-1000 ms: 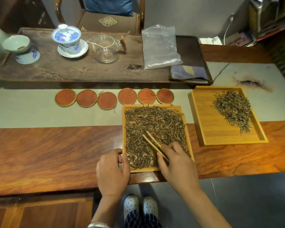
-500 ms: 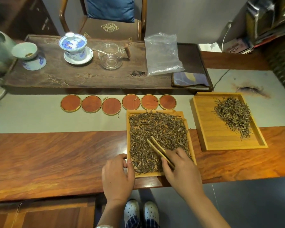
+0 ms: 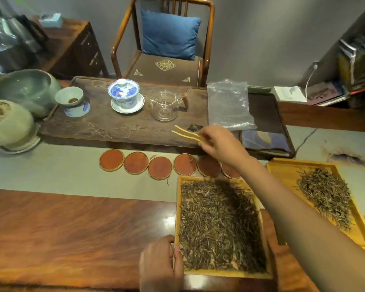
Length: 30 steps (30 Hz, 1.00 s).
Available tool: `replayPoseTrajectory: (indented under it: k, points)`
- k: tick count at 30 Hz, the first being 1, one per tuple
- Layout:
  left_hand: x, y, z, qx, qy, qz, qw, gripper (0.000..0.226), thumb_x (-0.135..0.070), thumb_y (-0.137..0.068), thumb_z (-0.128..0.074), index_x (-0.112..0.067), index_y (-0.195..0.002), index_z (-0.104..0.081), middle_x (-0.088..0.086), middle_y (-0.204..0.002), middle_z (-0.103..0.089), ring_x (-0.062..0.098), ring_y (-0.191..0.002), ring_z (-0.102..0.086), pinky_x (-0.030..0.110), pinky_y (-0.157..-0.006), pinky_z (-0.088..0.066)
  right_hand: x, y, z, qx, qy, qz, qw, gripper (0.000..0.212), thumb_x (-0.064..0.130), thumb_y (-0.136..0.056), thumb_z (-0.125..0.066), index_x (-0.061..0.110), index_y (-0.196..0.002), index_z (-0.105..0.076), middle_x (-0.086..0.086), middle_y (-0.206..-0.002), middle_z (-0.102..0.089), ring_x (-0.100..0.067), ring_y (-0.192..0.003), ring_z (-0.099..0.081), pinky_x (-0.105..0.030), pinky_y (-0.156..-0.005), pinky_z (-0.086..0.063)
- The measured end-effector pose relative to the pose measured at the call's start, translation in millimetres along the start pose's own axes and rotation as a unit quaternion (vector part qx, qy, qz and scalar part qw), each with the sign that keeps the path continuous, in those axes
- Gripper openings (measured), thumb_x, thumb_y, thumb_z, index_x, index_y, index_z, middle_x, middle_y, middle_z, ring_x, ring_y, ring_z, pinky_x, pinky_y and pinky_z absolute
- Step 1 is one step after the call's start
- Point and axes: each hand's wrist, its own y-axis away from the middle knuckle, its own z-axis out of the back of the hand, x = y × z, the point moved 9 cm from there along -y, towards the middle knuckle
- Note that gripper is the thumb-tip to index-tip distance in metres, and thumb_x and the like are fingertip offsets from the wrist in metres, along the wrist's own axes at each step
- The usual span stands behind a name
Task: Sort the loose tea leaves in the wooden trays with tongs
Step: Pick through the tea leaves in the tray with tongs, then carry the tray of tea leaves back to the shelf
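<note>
A light wooden tray (image 3: 228,273) sits near the table's front edge, filled with dark loose tea leaves (image 3: 217,224). A second wooden tray (image 3: 282,171) to the right holds a smaller heap of tea leaves (image 3: 325,194). My right hand (image 3: 221,144) is stretched out over the dark tea board (image 3: 105,125) and pinches bamboo tongs (image 3: 185,132), whose tips point left and stand slightly apart. A small dark clump of leaves (image 3: 193,127) lies on the board just behind the tongs. My left hand (image 3: 160,264) holds the near tray's left front corner.
Several round red coasters (image 3: 135,165) line up behind the near tray. On the tea board stand a blue-and-white lidded cup (image 3: 125,95), a glass pitcher (image 3: 165,105), a small bowl (image 3: 71,98) and a plastic bag (image 3: 228,104). Large ceramic vessels (image 3: 19,91) stand at left. A chair (image 3: 167,45) is behind.
My right hand lifted the tongs out of the near tray and reached forward over the tea board. The left hand stayed on the tray's corner. The view tilted up.
</note>
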Motion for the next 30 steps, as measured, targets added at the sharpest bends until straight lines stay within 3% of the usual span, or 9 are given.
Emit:
replayPoseTrajectory:
  k: [3,8,12,16,18,21,25,27,30]
  points:
    - [-6,8,4,-0.084,-0.019,-0.032,0.996,0.004,-0.032,-0.077,-0.050,-0.036,-0.078,-0.050,-0.007,-0.058,-0.051,0.018,-0.054,-0.051,0.028,-0.050,-0.040,-5,-28,-19,0.019,0.028,0.022,0.999,0.019,0.022,-0.087,-0.063,0.014,-0.104,-0.061,-0.005,-0.100,-0.063,-0.022,-0.092,-0.057,-0.037,-0.079,-0.048]
    - [-14,17,13,-0.186,-0.047,-0.051,0.980,0.014,-0.033,-0.078,-0.050,-0.023,-0.087,-0.056,-0.001,-0.068,-0.065,0.022,-0.065,-0.054,0.030,-0.067,-0.038,-18,-48,-39,0.032,0.065,0.043,0.996,0.020,0.021,-0.086,-0.063,0.013,-0.105,-0.061,-0.007,-0.103,-0.061,-0.024,-0.096,-0.056,-0.034,-0.084,-0.044]
    - [-13,15,11,-0.173,-0.067,-0.039,0.982,0.027,-0.034,-0.078,-0.050,-0.015,-0.070,-0.067,-0.002,-0.065,-0.066,0.026,-0.060,-0.063,0.029,-0.070,-0.039,-35,-48,-42,0.027,-0.002,0.019,0.999,0.020,0.017,-0.085,-0.065,0.012,-0.104,-0.064,-0.006,-0.099,-0.061,-0.021,-0.092,-0.055,-0.031,-0.080,-0.045]
    - [-9,15,8,-0.175,-0.069,-0.038,0.981,0.031,-0.037,-0.084,-0.046,-0.016,-0.077,-0.069,-0.002,-0.069,-0.067,0.025,-0.065,-0.063,0.029,-0.072,-0.039,-49,-43,-45,0.022,-0.081,-0.018,0.996,0.024,0.017,-0.082,-0.069,0.015,-0.105,-0.065,-0.003,-0.100,-0.060,-0.012,-0.088,-0.052,-0.031,-0.082,-0.046]
    - [-9,16,8,-0.181,-0.054,-0.056,0.980,0.033,-0.040,-0.091,-0.039,-0.019,-0.086,-0.064,0.000,-0.071,-0.066,0.022,-0.071,-0.056,0.031,-0.071,-0.038,-53,-37,-44,0.013,-0.152,-0.052,0.987,0.041,0.018,-0.079,-0.074,0.015,-0.117,-0.059,-0.005,-0.109,-0.057,-0.012,-0.094,-0.052,-0.025,-0.085,-0.046]
    - [-8,13,4,-0.155,-0.047,-0.075,0.984,0.013,-0.036,-0.087,-0.043,-0.024,-0.084,-0.045,-0.001,-0.067,-0.059,0.019,-0.071,-0.043,0.030,-0.065,-0.034,-55,-24,-30,-0.028,-0.248,-0.095,0.964,0.054,0.021,-0.077,-0.077,0.017,-0.125,-0.053,-0.005,-0.119,-0.054,-0.012,-0.105,-0.053,-0.017,-0.089,-0.044]
    - [-1,12,-1,-0.110,-0.052,-0.046,0.992,0.015,-0.033,-0.083,-0.046,-0.021,-0.075,-0.050,-0.004,-0.062,-0.048,0.019,-0.069,-0.043,0.030,-0.065,-0.030,-73,29,21,-0.173,-0.328,-0.156,0.916,0.033,0.016,-0.088,-0.064,0.015,-0.120,-0.057,-0.003,-0.113,-0.059,-0.009,-0.102,-0.057,-0.016,-0.086,-0.047]
    - [-5,11,1,-0.091,-0.042,-0.051,0.994,0.021,-0.032,-0.083,-0.046,-0.018,-0.069,-0.051,-0.004,-0.060,-0.046,0.020,-0.067,-0.042,0.030,-0.062,-0.026,-87,88,46,-0.246,-0.295,-0.195,0.902,0.021,0.016,-0.092,-0.058,0.020,-0.113,-0.060,0.000,-0.106,-0.063,-0.008,-0.095,-0.059,-0.015,-0.080,-0.048]
    - [-3,8,5,-0.064,-0.008,-0.021,0.998,0.020,-0.033,-0.081,-0.048,-0.025,-0.065,-0.038,-0.014,-0.060,-0.034,0.018,-0.064,-0.039,0.027,-0.062,-0.022,-101,188,41,-0.239,-0.204,-0.266,0.911,0.015,0.020,-0.094,-0.055,0.027,-0.105,-0.061,0.003,-0.099,-0.064,-0.015,-0.092,-0.060,-0.022,-0.074,-0.044]
